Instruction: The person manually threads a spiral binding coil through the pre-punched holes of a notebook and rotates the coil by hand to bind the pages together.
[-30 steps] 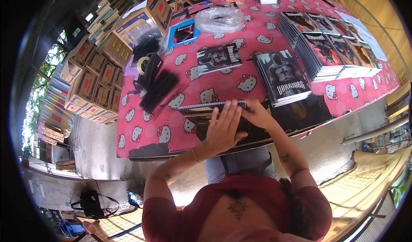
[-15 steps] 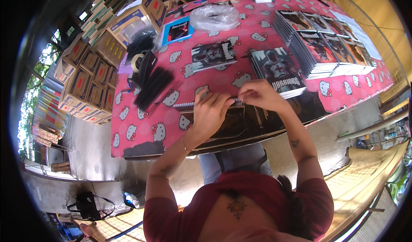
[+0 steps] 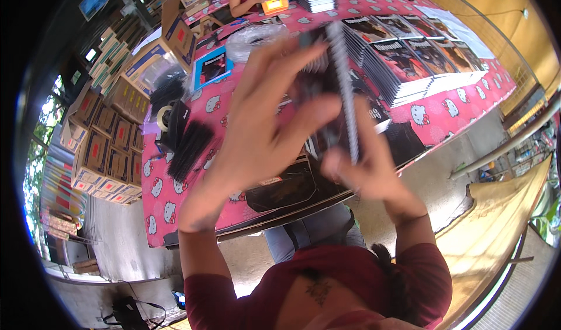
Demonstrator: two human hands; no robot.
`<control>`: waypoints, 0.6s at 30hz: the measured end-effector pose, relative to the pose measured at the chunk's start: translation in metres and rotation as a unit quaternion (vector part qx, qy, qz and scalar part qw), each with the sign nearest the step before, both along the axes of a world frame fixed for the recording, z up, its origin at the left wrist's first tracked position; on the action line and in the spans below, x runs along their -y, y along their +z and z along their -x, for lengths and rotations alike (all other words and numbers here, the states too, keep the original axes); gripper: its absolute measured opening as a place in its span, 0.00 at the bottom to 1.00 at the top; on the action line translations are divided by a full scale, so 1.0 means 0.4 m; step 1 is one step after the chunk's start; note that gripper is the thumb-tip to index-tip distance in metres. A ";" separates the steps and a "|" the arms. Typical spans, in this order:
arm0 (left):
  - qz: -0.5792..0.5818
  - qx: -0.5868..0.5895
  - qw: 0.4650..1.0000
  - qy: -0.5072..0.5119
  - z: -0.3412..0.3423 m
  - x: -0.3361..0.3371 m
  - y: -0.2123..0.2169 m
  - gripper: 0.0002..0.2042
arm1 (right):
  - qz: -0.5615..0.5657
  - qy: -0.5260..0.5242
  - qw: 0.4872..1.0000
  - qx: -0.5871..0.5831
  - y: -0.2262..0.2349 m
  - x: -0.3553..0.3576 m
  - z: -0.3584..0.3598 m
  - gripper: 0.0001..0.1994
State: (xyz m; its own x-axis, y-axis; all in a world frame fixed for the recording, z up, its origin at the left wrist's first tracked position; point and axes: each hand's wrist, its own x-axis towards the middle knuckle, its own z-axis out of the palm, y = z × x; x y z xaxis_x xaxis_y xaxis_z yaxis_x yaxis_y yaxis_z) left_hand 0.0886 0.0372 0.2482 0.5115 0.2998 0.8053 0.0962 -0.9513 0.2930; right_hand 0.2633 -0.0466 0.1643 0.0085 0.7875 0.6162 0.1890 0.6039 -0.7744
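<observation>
Fingers of our left hand [image 3: 257, 111] spread loosely, thumb well apart from the rest, over the cover side of a spiral-bound notebook [image 3: 330, 78]; blur keeps us from telling whether they press on it or only pass in front. Between our two hands, the notebook appears raised above the tabletop and tilted, its coil spine [image 3: 346, 96] running almost upright along its right side. We judge it light enough for one hand, with covers that flex a little yet hold their shape, and a surface that looks smooth and may slide under dry skin. Its coil likely gives the better purchase, though squeezing hard there could bend the loops or snag a page. We would pinch covers and pages together near the lower end of that spine, thumb in front and fingers behind, so nothing fans open. Right there, our right hand [image 3: 371, 166] seems to grasp it in just this way, as far as the blur lets us see. Farther right, stacks of notebooks [image 3: 403, 64] sit side by side on the pink-covered tabletop [image 3: 435, 124].
</observation>
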 end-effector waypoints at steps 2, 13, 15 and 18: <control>-0.230 -0.093 0.959 0.138 -0.093 -0.158 -0.003 0.23 | 0.074 -0.004 0.993 -0.094 0.044 -0.049 -0.095 0.22; 0.008 -0.290 0.952 0.098 -0.429 -0.488 -0.538 0.24 | 0.327 -0.100 0.938 0.061 -0.359 -0.321 -0.508 0.33; 0.024 -0.255 0.959 0.124 -0.429 -0.488 -0.545 0.26 | 0.308 -0.106 0.945 0.026 -0.395 -0.325 -0.508 0.33; 0.095 -0.123 0.969 0.194 -0.382 -0.465 -0.489 0.30 | 0.338 -0.079 0.938 0.016 -0.389 -0.321 -0.484 0.36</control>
State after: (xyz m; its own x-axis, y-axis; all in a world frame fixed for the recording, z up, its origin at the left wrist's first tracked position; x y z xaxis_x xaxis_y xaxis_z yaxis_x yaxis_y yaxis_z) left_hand 0.2414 0.2233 0.0526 0.5006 0.6387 0.5843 0.5244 -0.7608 0.3824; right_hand 0.4570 0.0818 0.0087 0.1471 0.9889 -0.0214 0.2649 -0.0602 -0.9624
